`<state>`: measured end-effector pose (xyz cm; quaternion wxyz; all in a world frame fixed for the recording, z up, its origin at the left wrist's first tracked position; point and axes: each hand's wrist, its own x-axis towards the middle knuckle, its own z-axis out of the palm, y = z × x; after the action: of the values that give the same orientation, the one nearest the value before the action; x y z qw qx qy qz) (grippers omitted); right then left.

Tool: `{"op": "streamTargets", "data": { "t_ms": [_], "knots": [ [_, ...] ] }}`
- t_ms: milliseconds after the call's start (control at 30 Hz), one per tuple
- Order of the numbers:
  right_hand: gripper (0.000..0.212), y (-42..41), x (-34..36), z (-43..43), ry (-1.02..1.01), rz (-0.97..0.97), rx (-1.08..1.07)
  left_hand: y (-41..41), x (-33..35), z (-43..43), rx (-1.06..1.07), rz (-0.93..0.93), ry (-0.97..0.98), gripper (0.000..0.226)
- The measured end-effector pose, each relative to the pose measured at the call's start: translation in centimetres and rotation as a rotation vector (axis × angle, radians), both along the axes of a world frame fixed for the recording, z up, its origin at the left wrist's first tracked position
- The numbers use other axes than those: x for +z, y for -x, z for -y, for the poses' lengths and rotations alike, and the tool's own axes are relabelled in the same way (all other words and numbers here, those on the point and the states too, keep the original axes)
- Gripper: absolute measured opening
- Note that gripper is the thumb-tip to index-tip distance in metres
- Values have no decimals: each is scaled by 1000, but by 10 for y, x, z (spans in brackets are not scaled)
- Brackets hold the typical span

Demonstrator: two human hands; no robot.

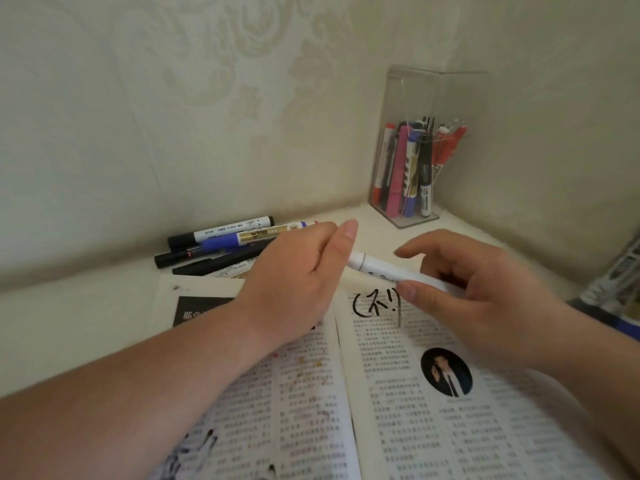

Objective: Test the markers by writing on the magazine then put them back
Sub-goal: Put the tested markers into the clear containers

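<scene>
An open magazine lies on the white desk, with black handwritten marks at the top of its right page. A white marker is held level above those marks. My right hand grips its barrel between thumb and fingers. My left hand closes around its left end; whether that end is capped is hidden by the fingers. Several loose markers, black and blue, lie in a pile behind my left hand.
A clear plastic pen holder with several markers and pens stands in the back right corner against the wall. A dark and white object sits at the right edge. Walls close off the desk at the back and right.
</scene>
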<state>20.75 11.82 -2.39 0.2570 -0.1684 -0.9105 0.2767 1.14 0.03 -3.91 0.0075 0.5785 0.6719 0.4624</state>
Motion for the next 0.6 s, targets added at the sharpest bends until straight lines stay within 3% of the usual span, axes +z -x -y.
{"op": "streamTargets", "data": {
  "t_ms": [133,267,400,600],
  "knots": [
    [6,0,-3,-14,-187,46,-113,15,2,2,163,-7,6,44],
    [31,15,-2,-24,-370,0,-116,39,14,16,314,62,-255,49],
    [48,50,15,-21,-365,64,-55,71,23,28,429,183,-485,50],
    [35,132,28,-7,-496,123,107,71,15,22,373,105,-512,53]
  ]
}}
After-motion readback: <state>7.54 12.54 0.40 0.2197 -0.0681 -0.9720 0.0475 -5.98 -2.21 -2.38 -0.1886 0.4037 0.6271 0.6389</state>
